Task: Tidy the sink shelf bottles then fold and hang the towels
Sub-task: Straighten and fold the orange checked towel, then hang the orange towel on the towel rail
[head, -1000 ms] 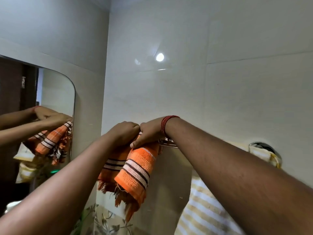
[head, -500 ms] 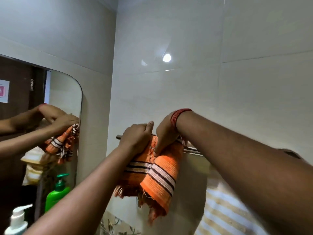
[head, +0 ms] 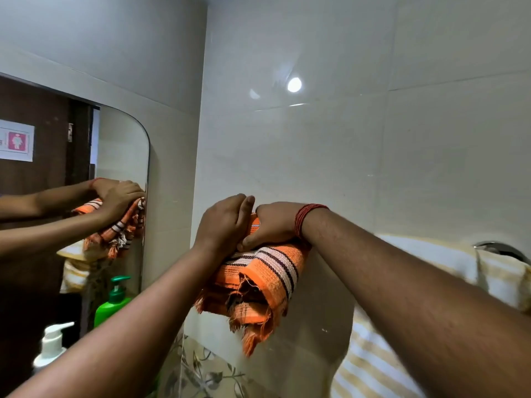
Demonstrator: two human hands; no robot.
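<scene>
Both grips, left hand [head: 222, 225] and right hand [head: 273, 225], pinch orange towel [head: 264, 271] at fold; soft, light, frays; I hold top edge.

The light is soft and rather dim, and a round white glare spot [head: 294, 84] shines on the glossy wall tiles [head: 316, 156], with a thin bright streak just under it. The mirror [head: 120, 173] at the left edge looks dark, and the forearms near the bottom edge are wide and a little blurred. The tile lines bend toward the picture's edges from the wide lens.
</scene>
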